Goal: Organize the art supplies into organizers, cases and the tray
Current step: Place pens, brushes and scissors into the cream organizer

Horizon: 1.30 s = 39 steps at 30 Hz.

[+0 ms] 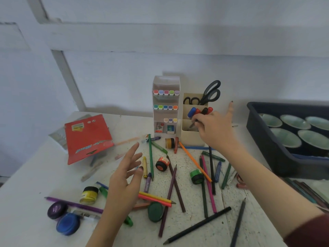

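Note:
My right hand (216,129) reaches into the cream desk organizer (193,138) and pinches a dark pen (194,122) over its front compartment. Markers with blue, red and black caps (192,112) stand in the middle compartment, and scissors (211,92) stand in the back one. Left of it stands a white tiered marker holder (165,107) with rows of pastel-capped markers. My left hand (126,177) hovers open above scattered coloured pencils (171,195) and crayons on the table. Small paint jars lie around: orange (162,164), green (196,176), yellow (89,194).
A dark blue tray (263,139) holding pale green bowls sits at the right. A red packet (87,138) lies at the back left. More jars, purple (56,209), blue (68,224) and dark green (155,211), lie near the front. Pencils lie under the tray's front edge.

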Motion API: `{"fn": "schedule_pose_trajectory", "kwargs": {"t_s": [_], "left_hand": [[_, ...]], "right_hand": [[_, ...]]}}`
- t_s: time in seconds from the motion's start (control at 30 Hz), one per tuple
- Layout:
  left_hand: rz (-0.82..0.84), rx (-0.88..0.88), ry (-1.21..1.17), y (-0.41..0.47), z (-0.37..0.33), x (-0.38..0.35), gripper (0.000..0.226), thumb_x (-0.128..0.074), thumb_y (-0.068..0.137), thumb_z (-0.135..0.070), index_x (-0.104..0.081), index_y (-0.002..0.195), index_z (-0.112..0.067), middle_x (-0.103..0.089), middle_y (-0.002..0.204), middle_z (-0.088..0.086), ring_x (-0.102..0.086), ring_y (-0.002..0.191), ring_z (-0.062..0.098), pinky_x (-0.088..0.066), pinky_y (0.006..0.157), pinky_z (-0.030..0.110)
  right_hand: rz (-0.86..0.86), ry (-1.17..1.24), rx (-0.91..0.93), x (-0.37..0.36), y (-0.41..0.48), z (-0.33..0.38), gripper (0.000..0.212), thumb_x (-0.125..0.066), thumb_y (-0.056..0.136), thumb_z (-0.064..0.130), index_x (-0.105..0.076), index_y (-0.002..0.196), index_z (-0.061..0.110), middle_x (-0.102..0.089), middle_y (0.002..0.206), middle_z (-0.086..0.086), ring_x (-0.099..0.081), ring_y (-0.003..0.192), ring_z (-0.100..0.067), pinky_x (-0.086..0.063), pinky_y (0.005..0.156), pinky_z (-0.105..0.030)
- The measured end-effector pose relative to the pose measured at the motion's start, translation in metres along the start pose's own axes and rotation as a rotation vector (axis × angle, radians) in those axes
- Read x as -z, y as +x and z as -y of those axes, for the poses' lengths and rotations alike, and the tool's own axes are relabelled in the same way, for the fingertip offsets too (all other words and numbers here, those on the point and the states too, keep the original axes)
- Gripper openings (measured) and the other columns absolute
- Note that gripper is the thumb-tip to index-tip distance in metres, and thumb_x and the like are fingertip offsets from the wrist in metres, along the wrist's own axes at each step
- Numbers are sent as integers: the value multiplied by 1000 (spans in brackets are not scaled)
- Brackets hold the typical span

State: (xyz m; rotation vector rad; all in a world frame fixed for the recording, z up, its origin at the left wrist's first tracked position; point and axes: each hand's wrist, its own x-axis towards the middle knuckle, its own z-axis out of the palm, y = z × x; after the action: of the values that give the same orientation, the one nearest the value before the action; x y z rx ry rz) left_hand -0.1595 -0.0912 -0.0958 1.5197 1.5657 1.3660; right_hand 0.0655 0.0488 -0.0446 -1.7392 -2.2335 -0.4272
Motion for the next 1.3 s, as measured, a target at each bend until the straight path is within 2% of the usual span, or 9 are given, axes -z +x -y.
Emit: {"fn": "schedule_pose_trajectory", "kwargs": {"t_s": [0.27,0.43,0.6,0.73,0.87,1.03,1.2,1.3], "left_hand": [[31,-9,21,1,5,5,62,-49,92,4,-40,129,-46,-58,114,-19,-57,102,-6,-43,78,2],[46,-11,17,3,8,9,61,-50,92,0,-38,126,-49,-59,114,-19,-58,101,-4,-43,77,3],[51,-3,11,5,11,13,59,-51,93,-2,-38,125,-50,-59,114,-18,-60,100,1,-46,75,7],[40,10,-7,6,15,16,57,-51,92,-3,-39,125,-48,-59,115,-15,-61,99,2,-47,74,11],[33,13,-19,8,18,19,56,-52,92,-3,-41,125,-47,-60,115,-14,-62,97,2,-46,76,15],[28,-1,-25,10,16,15,53,-52,92,-3,-44,122,-46,-62,112,-14,-62,98,7,-46,78,16],[91,-40,15,8,10,8,44,-54,91,-1,-56,111,-39,-67,102,-14,-60,95,-4,-46,75,10],[149,-80,93,6,8,3,41,-61,86,0,-63,101,-38,-68,97,-24,-60,94,-7,-44,76,8]], "right_hand": [[66,-158,-29,3,-4,1,34,-36,97,47,-65,96,29,-67,93,8,-57,103,-18,11,107,-63],[52,-179,-63,4,-12,2,30,-41,95,41,-68,98,28,-67,104,5,-53,109,-21,20,103,-59],[44,-174,-131,5,-14,1,23,-48,90,33,-67,100,25,-66,107,0,-52,112,-24,20,101,-61],[3,-187,-164,9,-19,-3,24,-48,91,33,-67,102,24,-66,106,0,-53,111,-24,30,96,-59],[26,-224,-178,11,-19,-3,27,-43,95,36,-68,104,30,-66,106,5,-52,111,-22,23,98,-63],[13,-158,-138,11,-26,-7,26,-49,93,35,-66,111,30,-64,114,2,-51,117,-23,23,99,-62],[-122,3,-89,13,-53,-11,31,-65,83,31,-66,113,25,-64,117,-2,-54,116,-26,9,104,-63],[-209,131,-92,15,-79,-14,31,-70,80,23,-66,111,24,-64,114,0,-54,114,-22,1,108,-60]]}}
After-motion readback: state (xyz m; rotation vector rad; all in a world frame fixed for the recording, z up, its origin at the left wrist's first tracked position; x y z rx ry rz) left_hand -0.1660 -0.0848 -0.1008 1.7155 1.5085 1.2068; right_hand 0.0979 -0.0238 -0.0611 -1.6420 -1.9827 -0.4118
